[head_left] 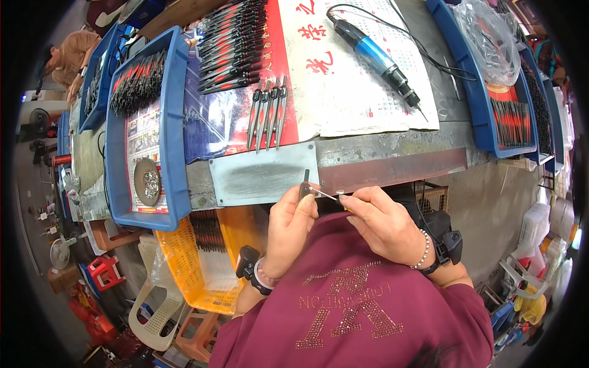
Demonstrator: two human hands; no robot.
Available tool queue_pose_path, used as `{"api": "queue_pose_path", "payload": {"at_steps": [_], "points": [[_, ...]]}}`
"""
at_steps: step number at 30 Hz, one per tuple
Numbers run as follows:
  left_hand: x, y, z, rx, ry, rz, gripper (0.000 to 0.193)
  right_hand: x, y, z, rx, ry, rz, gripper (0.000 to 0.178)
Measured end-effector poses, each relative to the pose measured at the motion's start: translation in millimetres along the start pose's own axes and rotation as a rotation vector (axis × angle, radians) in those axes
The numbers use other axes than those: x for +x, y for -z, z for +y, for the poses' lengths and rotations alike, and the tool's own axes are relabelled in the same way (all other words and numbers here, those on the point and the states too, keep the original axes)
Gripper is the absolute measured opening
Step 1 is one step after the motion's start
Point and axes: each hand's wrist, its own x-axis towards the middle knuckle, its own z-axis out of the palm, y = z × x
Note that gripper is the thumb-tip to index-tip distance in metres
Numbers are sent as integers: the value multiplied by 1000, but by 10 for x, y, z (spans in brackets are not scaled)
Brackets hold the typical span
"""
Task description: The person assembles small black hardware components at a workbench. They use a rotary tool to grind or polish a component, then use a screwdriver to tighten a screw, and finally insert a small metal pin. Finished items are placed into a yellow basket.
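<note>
My left hand (pixel 291 222) is closed around a small dark part (pixel 305 179), whose narrow end sticks up past the fingers. In my right hand (pixel 381 222) is a small screwdriver (pixel 323 194); its thin metal shaft reaches across to the dark part, and the black-and-yellow handle is mostly hidden by my fingers. Both hands are just in front of the bench edge, beside a pale blue-grey plate (pixel 264 175) with a dark smudged middle. Beyond the plate, several slim black-and-red pieces (pixel 267 115) lie side by side, with a larger stack (pixel 233 46) of them behind.
A blue electric screwdriver (pixel 375 56) with a cord lies on a white printed sheet (pixel 343 116). Blue trays (pixel 178 135) stand left and right (pixel 481 116), holding black-and-red pieces. A round dish (pixel 147 182) holds small metal bits. A yellow crate (pixel 178 270) is below, left.
</note>
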Motion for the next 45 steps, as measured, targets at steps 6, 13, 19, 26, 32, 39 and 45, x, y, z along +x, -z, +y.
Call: {"api": "queue_pose_path", "payload": {"at_steps": [6, 13, 19, 26, 32, 39, 45], "points": [[-7, -7, 7, 50, -24, 13, 21, -2, -11, 12, -10, 24, -2, 32], [-33, -29, -73, 361, -171, 90, 22, -41, -5, 63, 137, -130, -16, 28], [-13, -22, -215, 755, -439, 202, 24, -135, -125, 96, -34, -66, -33, 20], [-17, -40, -222, 757, -460, 277, 22, -21, -212, 134, 114, -36, 58, 29], [-22, -36, -203, 714, -435, 270, 23, -54, -123, 80, -191, -10, -120, 38], [2, -8, -278, 802, -459, 293, 23, -65, -322, 198, 440, -267, 43, 28], [35, -37, -213, 766, -381, 257, 23, -14, -174, 215, 1028, -867, -151, 25]]}}
